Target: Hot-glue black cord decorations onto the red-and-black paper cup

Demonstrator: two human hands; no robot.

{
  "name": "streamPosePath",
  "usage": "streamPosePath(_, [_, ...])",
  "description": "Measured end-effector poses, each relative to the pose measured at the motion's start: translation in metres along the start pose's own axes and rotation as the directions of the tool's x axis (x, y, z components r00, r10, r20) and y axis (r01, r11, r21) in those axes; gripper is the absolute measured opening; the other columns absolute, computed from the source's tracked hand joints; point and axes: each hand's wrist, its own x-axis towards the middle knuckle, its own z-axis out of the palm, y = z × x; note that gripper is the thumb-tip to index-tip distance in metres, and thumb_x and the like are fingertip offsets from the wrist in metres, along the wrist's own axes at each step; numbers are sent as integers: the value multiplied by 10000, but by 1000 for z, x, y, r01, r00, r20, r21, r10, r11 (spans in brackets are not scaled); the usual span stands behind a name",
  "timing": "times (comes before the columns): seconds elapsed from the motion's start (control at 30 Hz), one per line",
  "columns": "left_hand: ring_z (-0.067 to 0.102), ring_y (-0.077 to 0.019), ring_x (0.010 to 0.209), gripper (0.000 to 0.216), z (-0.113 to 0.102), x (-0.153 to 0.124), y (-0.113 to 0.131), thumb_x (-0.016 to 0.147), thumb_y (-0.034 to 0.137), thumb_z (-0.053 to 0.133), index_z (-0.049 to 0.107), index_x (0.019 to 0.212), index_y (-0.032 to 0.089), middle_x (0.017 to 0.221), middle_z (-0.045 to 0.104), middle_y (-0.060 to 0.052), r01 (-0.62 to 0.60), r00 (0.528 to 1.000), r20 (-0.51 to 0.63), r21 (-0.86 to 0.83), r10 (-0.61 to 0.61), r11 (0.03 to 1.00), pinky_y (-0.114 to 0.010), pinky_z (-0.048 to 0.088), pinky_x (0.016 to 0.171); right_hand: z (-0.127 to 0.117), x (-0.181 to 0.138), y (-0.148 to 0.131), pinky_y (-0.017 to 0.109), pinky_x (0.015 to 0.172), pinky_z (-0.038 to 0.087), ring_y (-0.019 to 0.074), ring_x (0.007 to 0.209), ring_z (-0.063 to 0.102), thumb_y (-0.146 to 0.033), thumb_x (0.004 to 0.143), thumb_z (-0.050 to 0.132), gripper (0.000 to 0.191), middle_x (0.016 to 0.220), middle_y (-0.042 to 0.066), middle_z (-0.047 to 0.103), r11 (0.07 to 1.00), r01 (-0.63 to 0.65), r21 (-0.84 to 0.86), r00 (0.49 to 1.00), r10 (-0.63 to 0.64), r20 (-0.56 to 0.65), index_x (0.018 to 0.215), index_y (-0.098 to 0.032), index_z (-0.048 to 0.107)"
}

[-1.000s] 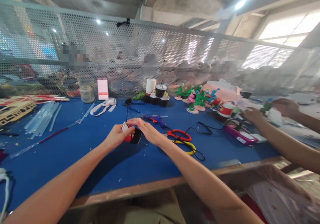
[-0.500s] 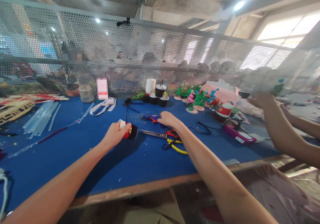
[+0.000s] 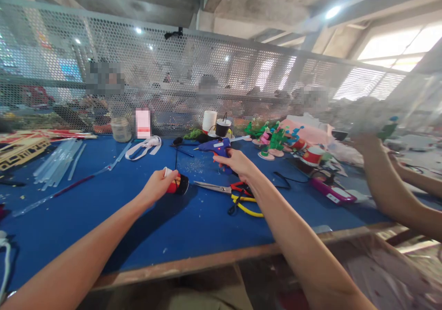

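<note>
At the far left of your blue work table (image 3: 148,245) lies a flat tan sheet with cut-out slots (image 3: 24,152), and right of it a loose bundle of translucent pale sticks (image 3: 57,165). A long, thin clear strip with a dark red stretch (image 3: 74,185) runs nearer to you, while a clear cylindrical jar (image 3: 120,130) stands far back by the grey perforated metal screen (image 3: 165,70). Right of the jar, a looped white ribbon (image 3: 145,149) lies in front of an upright pink card (image 3: 142,122). Your left hand (image 3: 158,184) pinches a small red, white and black cup (image 3: 180,184) between thumb and fingers at its white end; the cup is tipped on its side, its black end facing right, near the middle of the table. Just right of it, metal scissors with red and yellow handles (image 3: 210,186) point their blades left, the handles partly behind your right forearm. Farther back, your right hand (image 3: 239,162) is curled around the handle of a blue glue gun (image 3: 214,146), a finger by its orange-red trigger, nozzle aimed left. Beyond the gun stand a white stack of cups (image 3: 209,120) and a small black-and-white bucket (image 3: 223,128). To the right come green fuzzy figures on pink discs (image 3: 276,142), a magenta power strip (image 3: 326,190) and another person's bare forearm (image 3: 386,190).
</note>
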Motion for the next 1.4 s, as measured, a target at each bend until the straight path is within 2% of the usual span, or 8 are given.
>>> streamPosePath(0.13, [343, -86, 425, 345, -1, -1, 2, 632, 478, 491, 508, 561, 141, 456, 427, 42, 50, 999, -6, -54, -51, 997, -217, 225, 447, 11, -24, -5, 211, 396, 408, 75, 402, 460, -260, 634, 565, 129, 537, -11, 549, 989, 111, 95, 985, -122, 119, 678, -141, 546])
streamPosePath(0.27, [360, -94, 427, 341, -1, 2, 0, 619, 481, 490, 504, 558, 146, 453, 440, 41, 72, 997, 1, -85, -72, 994, -220, 233, 457, 23, -44, -6, 187, 358, 372, 63, 353, 431, -283, 665, 537, 154, 467, -23, 532, 996, 93, 9, 973, -93, 212, 693, -137, 579])
streamPosePath(0.37, [375, -98, 428, 336, -2, 4, -3, 620, 478, 486, 496, 558, 148, 451, 445, 40, 75, 997, 4, -98, -75, 992, -221, 241, 460, 25, -55, -8, 193, 342, 345, 68, 329, 412, -315, 666, 542, 175, 416, -29, 502, 991, 110, -81, 974, -91, 208, 609, -151, 563])
streamPosePath(0.57, [404, -106, 436, 332, -2, 5, -3, 637, 473, 466, 494, 569, 150, 457, 456, 36, 119, 993, 14, -116, -118, 986, -227, 266, 469, 29, -61, -9, 233, 421, 366, 121, 400, 463, -316, 680, 536, 188, 389, -31, 470, 935, 283, -214, 952, -247, 184, 548, -184, 516])
streamPosePath(0.7, [404, -103, 431, 329, -1, 4, -3, 629, 471, 479, 481, 549, 152, 449, 456, 39, 107, 994, -1, -118, -108, 987, -226, 270, 468, 31, -61, -9, 244, 467, 368, 150, 479, 495, -290, 682, 527, 174, 411, -28, 466, 910, 323, -262, 943, -284, 176, 541, -192, 498])
streamPosePath(0.87, [422, -112, 434, 315, -1, 5, -4, 619, 455, 492, 493, 560, 146, 455, 481, 23, 119, 992, -21, -136, -123, 984, -229, 277, 459, 32, -63, -7, 233, 489, 356, 137, 508, 486, -266, 696, 510, 182, 471, -21, 476, 870, 388, -305, 918, -335, 212, 536, -186, 476])
streamPosePath(1.07, [424, -113, 432, 299, -1, 5, -3, 611, 436, 497, 500, 573, 140, 451, 479, 23, 130, 990, -33, -122, -134, 984, -228, 280, 455, 33, -65, -5, 226, 507, 351, 129, 534, 485, -276, 712, 499, 156, 551, -7, 512, 796, 475, -374, 879, -444, 172, 601, -167, 493])
streamPosePath(1.4, [428, -114, 431, 301, 0, 7, -5, 612, 440, 498, 495, 550, 145, 434, 467, 28, 122, 991, -38, -127, -128, 984, -224, 273, 445, 30, -67, -7, 205, 516, 338, 107, 525, 478, -231, 722, 504, 144, 582, -4, 528, 740, 558, -376, 830, -503, 243, 600, -166, 463])
